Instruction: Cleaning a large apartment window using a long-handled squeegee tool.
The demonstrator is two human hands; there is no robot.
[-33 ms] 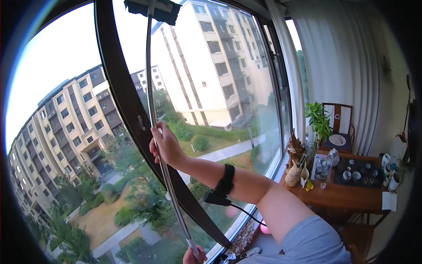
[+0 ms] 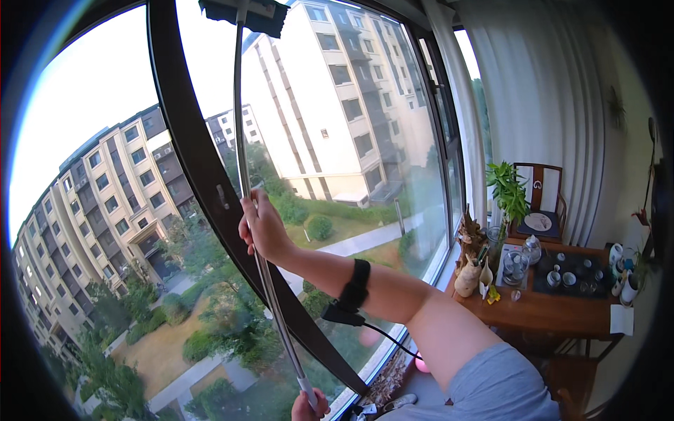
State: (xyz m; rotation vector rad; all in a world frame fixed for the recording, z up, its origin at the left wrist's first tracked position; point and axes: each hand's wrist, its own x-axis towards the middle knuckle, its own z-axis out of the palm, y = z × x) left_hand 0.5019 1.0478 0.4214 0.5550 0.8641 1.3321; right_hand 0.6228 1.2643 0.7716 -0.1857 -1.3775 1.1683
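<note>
A long-handled window mop point(image 2: 241, 105) with a shiny metal pole slants up in front of the tall window. Its flat head point(image 2: 261, 15), covered with dark cloth, is at the top of the view, against the upper glass as far as I can tell. My right hand point(image 2: 264, 228) wraps around the middle of the pole, close to the dark window post point(image 2: 210, 168). Low down, my left hand point(image 2: 309, 405) grips the pole's pale lower end and is partly cut off by the picture's bottom edge. A black strap point(image 2: 357, 284) with a small box circles my right forearm.
On the right stands a wooden table point(image 2: 562, 309) with a tea tray point(image 2: 572, 270), cups, a glass pot, vases and a leafy plant point(image 2: 507, 188). Behind it are a chair point(image 2: 539, 210) and pale curtains point(image 2: 533, 91). A black cable point(image 2: 393, 339) hangs below my right arm.
My right forearm has shifted very slightly up and to the left. Both hands keep their hold on the pole, and the mop head looks unmoved.
</note>
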